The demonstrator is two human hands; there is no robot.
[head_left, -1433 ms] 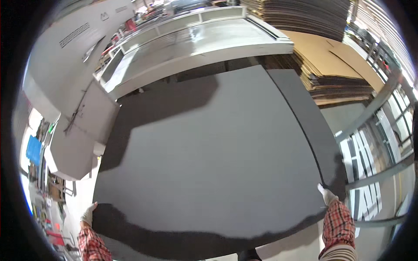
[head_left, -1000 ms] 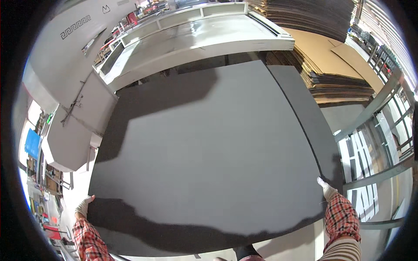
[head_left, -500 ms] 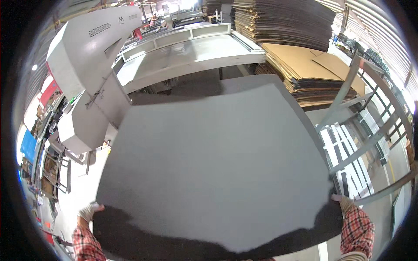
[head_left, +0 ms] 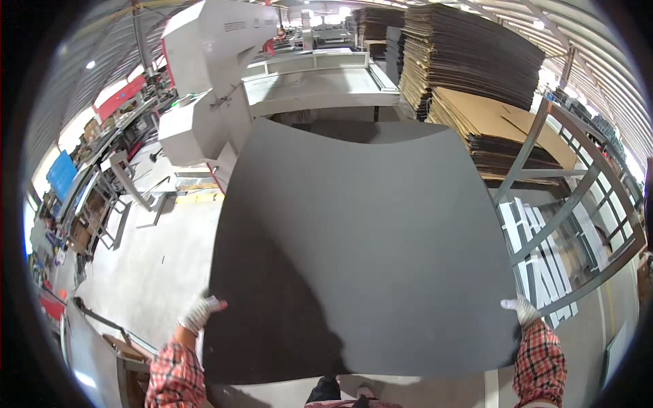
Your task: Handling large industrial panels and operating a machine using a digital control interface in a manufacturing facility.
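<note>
A large dark grey sheet of board fills the middle of the view, held out flat in front of me. My left hand, in a white glove, grips its left edge near the lower corner. My right hand, also white-gloved, grips the right edge near the lower right corner. Both sleeves are red plaid. The sheet's far edge points toward a white machine table.
A white machine housing stands at the upper left. Tall stacks of brown cardboard rise at the upper right, with a grey metal frame on the right. Bare concrete floor and metal racks lie to the left.
The sheet has been lifted off the flat stack and swung toward the white machine; the view has tilted up, and both hands have moved inward along the sheet's near corners.
</note>
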